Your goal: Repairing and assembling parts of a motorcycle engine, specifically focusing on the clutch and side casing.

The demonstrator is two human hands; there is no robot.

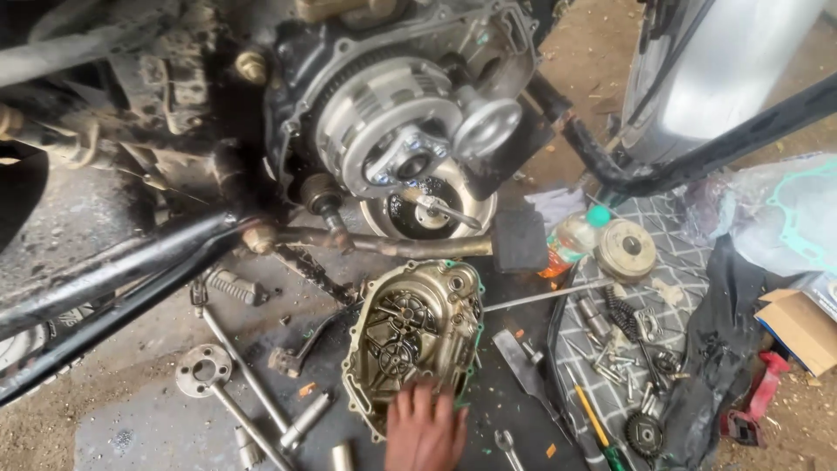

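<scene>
1. Motorcycle engine (384, 96), side cover off – hanging upper centre over the floor; clutch assy (384, 122) w/ ribbed face showing, small round silver piece just right of it.
2. Black frame tubes (113, 270) – running diagonally at left; a second black tube (724, 144) crossing at upper right.
3. Quilted grey mat (680, 262) – lying on the floor at right, carrying loose parts; black rag (724, 349) draped over its right edge.
4. Engine cover (414, 336), brass-coloured, inner side up, green gasket edge showing – lying on the dark floor patch, centre, just below the brake pedal arm (392, 246).
5. Round pan (427, 209) – sitting under the engine, a spanner resting in it.
6. Cardboard box (798, 327) – sitting far right, part out of view.
7. One hand (425, 429) – which side, cannot tell; reaching in from bottom edge, fingers spread flat, open, gripping nothing, fingertips touching the lower rim of the engine cover. Other hand not showing.
8. Round gear hub (625, 250) – sitting on the mat, top; clear bottle w/ teal cap (571, 240) lying just left of it.
9. Flanged tool w/ long shaft (214, 384) – lying lower left; footpeg (234, 286) above it.
10. Long thin rod (545, 296) – lying betw. cover and mat.
11. Yellow-shaft screwdriver (593, 419) – lying lower mat edge; small sprocket (643, 432) just beside.
12. Misc. bolts, springs (619, 349) – scattered mid-mat.
</scene>
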